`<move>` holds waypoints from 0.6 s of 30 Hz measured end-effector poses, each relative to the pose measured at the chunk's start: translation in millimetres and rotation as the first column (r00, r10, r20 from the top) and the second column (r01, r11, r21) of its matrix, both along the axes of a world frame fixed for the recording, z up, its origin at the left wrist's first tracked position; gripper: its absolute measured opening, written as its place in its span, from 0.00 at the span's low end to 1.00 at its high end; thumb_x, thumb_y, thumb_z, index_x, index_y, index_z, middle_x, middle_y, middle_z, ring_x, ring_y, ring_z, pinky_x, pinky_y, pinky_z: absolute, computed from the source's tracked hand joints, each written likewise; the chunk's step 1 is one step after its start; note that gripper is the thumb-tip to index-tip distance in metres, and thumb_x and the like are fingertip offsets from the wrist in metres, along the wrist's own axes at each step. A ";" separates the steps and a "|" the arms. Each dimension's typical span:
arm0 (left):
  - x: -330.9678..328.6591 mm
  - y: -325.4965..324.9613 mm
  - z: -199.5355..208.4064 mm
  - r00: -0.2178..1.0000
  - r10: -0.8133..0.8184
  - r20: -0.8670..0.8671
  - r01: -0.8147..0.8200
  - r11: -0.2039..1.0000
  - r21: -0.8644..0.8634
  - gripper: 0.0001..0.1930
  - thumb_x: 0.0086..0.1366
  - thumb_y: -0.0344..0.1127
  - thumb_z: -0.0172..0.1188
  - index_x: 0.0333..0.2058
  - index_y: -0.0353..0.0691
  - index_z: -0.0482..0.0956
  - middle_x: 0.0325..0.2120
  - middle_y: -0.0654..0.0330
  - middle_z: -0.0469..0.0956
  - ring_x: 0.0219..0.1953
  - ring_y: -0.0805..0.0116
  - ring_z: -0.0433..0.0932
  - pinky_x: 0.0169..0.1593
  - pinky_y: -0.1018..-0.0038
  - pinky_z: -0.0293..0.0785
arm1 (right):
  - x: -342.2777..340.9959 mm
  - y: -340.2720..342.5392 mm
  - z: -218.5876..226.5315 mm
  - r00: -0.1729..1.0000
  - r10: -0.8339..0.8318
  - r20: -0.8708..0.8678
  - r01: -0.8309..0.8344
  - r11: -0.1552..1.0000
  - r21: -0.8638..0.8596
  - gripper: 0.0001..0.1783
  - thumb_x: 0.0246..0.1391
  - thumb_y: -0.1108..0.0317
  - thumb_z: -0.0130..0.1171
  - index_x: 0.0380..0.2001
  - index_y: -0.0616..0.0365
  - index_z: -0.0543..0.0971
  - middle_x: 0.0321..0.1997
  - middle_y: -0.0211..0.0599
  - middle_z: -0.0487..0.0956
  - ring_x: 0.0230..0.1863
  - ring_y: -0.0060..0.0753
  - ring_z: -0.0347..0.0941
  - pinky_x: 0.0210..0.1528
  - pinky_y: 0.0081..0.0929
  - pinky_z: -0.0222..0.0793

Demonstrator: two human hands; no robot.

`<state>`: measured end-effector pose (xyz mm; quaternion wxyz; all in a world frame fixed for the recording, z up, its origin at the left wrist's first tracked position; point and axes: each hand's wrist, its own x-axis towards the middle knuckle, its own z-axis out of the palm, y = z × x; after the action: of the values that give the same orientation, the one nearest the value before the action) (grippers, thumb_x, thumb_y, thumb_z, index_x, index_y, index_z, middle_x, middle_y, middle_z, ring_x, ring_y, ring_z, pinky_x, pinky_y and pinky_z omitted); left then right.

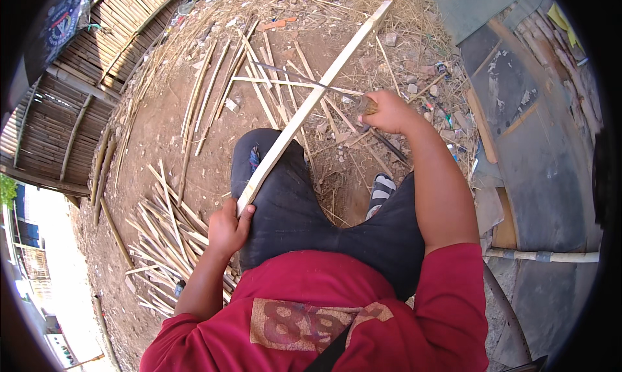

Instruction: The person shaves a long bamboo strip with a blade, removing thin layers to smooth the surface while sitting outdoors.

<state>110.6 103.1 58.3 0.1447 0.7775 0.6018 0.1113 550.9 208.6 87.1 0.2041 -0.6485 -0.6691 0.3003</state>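
My left hand (229, 229) is closed around the near end of a long pale bamboo strip (285, 137), beside my left thigh. The strip slants up and away to the right, passing over my left knee. In my right hand (391, 113) is the wooden handle of a long, thin-bladed knife (340, 91). Its dark blade points left and crosses the strip beyond the knee; whether the edge touches the strip I cannot tell.
A heap of split bamboo strips (170, 232) lies on the dirt at my left. More strips (206, 90) are scattered ahead among dry straw and rubble. Dark sheets (544, 145) lie along the right side, and a bamboo slat wall (61, 122) stands at the far left.
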 end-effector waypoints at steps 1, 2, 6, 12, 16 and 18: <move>0.6 -0.3 1.1 1.000 0.015 0.005 -0.015 1.000 0.007 0.27 0.72 0.57 0.55 0.33 0.33 0.69 0.22 0.35 0.74 0.29 0.28 0.75 0.32 0.45 0.67 | -0.8 1.9 3.7 0.999 0.010 0.047 -0.011 1.000 0.012 0.21 0.49 0.57 0.72 0.42 0.60 0.83 0.35 0.51 0.84 0.39 0.53 0.82 0.44 0.43 0.75; 0.2 -1.2 2.9 0.999 0.023 -0.027 -0.023 1.000 -0.004 0.27 0.72 0.57 0.55 0.33 0.33 0.69 0.22 0.35 0.74 0.29 0.28 0.75 0.32 0.44 0.68 | -2.3 -1.9 6.8 0.996 0.013 0.091 -0.015 1.000 0.021 0.22 0.49 0.57 0.72 0.43 0.60 0.83 0.35 0.51 0.84 0.39 0.52 0.82 0.44 0.42 0.75; -1.5 -3.6 3.2 0.999 0.027 -0.029 -0.027 1.000 0.000 0.26 0.72 0.56 0.55 0.34 0.33 0.69 0.22 0.35 0.75 0.30 0.28 0.76 0.33 0.44 0.69 | -26.5 -12.3 7.5 0.979 0.108 0.172 -0.136 0.978 0.156 0.19 0.49 0.60 0.71 0.41 0.60 0.82 0.34 0.53 0.83 0.38 0.55 0.81 0.42 0.45 0.75; -6.4 -5.8 -5.6 1.000 0.010 -0.021 -0.010 1.000 0.019 0.26 0.72 0.57 0.56 0.35 0.34 0.69 0.23 0.37 0.78 0.30 0.30 0.78 0.34 0.43 0.71 | -29.4 -15.9 28.8 0.963 0.097 0.253 -0.103 0.995 0.009 0.22 0.50 0.60 0.69 0.48 0.54 0.82 0.44 0.49 0.84 0.48 0.55 0.81 0.51 0.45 0.76; 0.6 2.6 4.9 0.999 0.015 -0.040 -0.016 1.000 -0.022 0.26 0.72 0.56 0.56 0.34 0.34 0.69 0.24 0.36 0.77 0.32 0.28 0.77 0.35 0.44 0.70 | 31.8 0.8 -2.6 0.974 -0.209 0.083 0.201 0.975 0.098 0.27 0.51 0.59 0.69 0.54 0.58 0.81 0.47 0.52 0.84 0.50 0.53 0.81 0.54 0.44 0.75; -3.3 1.1 3.9 0.999 0.025 -0.039 -0.027 0.999 -0.036 0.26 0.72 0.56 0.56 0.33 0.33 0.70 0.24 0.35 0.76 0.32 0.27 0.76 0.35 0.44 0.69 | 20.7 -8.2 6.7 0.981 -0.177 0.082 0.165 0.977 0.135 0.28 0.51 0.59 0.69 0.55 0.59 0.81 0.48 0.55 0.83 0.52 0.55 0.80 0.56 0.44 0.74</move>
<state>107.3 104.2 62.2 0.1457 0.7688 0.6165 0.0872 571.6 200.3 93.9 0.2384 -0.7025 -0.6376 0.2075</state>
